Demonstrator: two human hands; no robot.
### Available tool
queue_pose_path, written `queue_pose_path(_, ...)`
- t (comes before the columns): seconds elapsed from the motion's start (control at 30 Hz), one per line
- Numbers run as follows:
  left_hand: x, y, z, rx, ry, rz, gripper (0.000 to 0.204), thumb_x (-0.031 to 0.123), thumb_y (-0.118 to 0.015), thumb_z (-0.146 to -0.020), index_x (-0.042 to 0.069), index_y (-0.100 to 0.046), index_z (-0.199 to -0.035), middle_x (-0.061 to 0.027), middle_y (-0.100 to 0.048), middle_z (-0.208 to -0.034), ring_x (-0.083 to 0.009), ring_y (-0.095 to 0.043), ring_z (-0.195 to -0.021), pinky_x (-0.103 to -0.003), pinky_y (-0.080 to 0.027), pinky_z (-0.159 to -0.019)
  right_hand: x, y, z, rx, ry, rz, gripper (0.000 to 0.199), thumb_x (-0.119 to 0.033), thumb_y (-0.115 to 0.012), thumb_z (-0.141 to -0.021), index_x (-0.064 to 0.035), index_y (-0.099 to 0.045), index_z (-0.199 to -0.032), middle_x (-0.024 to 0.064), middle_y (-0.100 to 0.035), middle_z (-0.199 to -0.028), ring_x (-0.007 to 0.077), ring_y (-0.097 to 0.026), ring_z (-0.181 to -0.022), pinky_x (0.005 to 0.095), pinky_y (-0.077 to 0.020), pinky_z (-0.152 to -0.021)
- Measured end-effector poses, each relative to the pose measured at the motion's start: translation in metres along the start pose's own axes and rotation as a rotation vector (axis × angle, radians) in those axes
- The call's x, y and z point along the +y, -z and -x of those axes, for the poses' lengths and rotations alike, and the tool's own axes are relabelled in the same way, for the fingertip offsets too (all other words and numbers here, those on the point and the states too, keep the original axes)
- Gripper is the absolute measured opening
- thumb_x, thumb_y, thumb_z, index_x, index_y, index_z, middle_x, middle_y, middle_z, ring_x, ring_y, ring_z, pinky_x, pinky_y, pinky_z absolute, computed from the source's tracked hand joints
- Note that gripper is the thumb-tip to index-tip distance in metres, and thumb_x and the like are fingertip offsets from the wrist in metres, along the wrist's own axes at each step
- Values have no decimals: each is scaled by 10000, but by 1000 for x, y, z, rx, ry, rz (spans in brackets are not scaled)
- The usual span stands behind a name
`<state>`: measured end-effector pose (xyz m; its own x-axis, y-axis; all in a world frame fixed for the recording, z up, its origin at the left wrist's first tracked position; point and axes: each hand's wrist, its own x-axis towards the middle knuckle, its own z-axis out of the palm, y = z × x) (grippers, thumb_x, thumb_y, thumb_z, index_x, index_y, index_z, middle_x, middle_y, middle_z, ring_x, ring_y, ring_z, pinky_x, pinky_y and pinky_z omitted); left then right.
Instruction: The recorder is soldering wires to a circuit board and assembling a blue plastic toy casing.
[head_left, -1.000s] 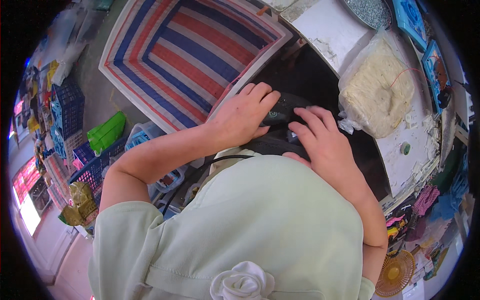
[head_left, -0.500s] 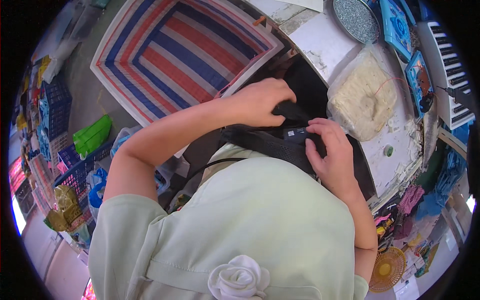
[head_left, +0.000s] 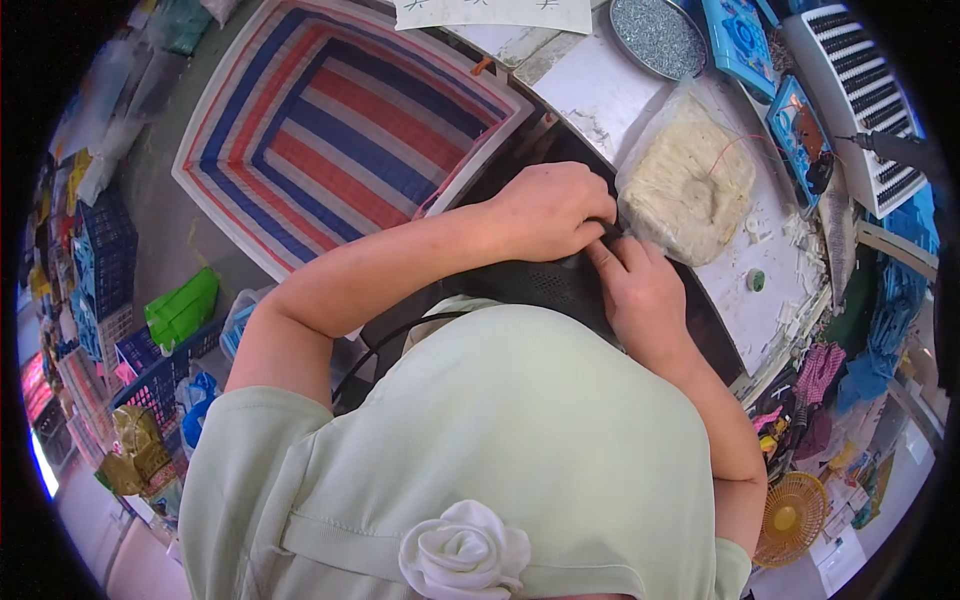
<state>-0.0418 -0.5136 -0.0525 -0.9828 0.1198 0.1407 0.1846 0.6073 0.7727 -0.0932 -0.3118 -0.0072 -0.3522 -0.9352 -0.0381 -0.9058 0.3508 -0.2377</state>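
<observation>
A black pouch with a mesh panel [head_left: 545, 285] lies at my waist, and a thin black cable [head_left: 400, 325] runs off to its left. My left hand [head_left: 555, 208] is closed on the pouch's upper edge, its fingers curled under and partly hidden. Right beside it, my right hand [head_left: 645, 300] pinches the same edge between thumb and fingers. The two hands almost touch there. Whatever the pouch contains is covered.
A box lined with striped cloth [head_left: 360, 150] stands ahead to the left. On the white table [head_left: 580, 110] at right are a bagged pale block [head_left: 690, 180], a round tray of glittery bits [head_left: 657, 38] and a green-topped cap [head_left: 755, 280]. Blue crates [head_left: 105, 245] stand far left.
My hands have come together at the pouch's edge. The small dark block that showed in the pouch by my right fingers is now covered. The view has shifted slightly.
</observation>
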Motion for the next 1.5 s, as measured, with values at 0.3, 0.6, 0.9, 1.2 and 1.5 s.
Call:
queue_pose_path(0.3, -63, 50, 99, -6, 353, 220, 294, 131, -674, -815, 29, -655, -1090, -131, -662, -1030, -251, -647, -966, -373, -516, -842, 4, 29, -19, 33, -36, -314, 234, -132, -717, -861, -104, -721, -1092, 98, -662, -734, 303, -652, -632, 409, -510, -570)
queue_pose_path(0.6, -45, 21, 211, -576, 980, 592, 382, 206, -724, -796, 20, -663, -1123, -91, -694, -1036, -202, -662, -907, -345, -528, -789, -85, -31, -132, -412, 485, -119, 351, -430, -789, -768, -94, -767, -866, 86, -659, -895, 299, -592, -998, 425, -518, -819)
queue_pose_path(0.9, -29, 3, 228, -89, 852, 746, 343, 147, -763, -814, 23, -708, -1129, -134, -737, -1077, -223, -693, -1006, -355, -518, -929, -131, -82, -133, -558, 456, -196, 142, -189, -674, -795, -94, -763, -850, 103, -745, -892, 286, -679, -920, 445, -506, -796)
queue_pose_path(1.2, -17, 27, 212, -46, 394, 100, 225, 154, -740, -812, 7, -573, -778, -160, -573, -749, -369, -609, -722, -452, -471, -631, -97, -43, -126, -127, 150, -269, 141, -191, -666, -798, -58, -669, -750, 135, -682, -771, 333, -666, -821, 471, -517, -734)
queue_pose_path(1.5, 11, 63, 214, -134, 224, 6, 237, 108, -721, -802, 27, -509, -732, -139, -507, -710, -368, -573, -701, -457, -442, -600, -45, 5, -68, 87, -229, -490, 212, -199, -677, -820, -18, -614, -728, 167, -624, -724, 364, -616, -743, 465, -482, -674)
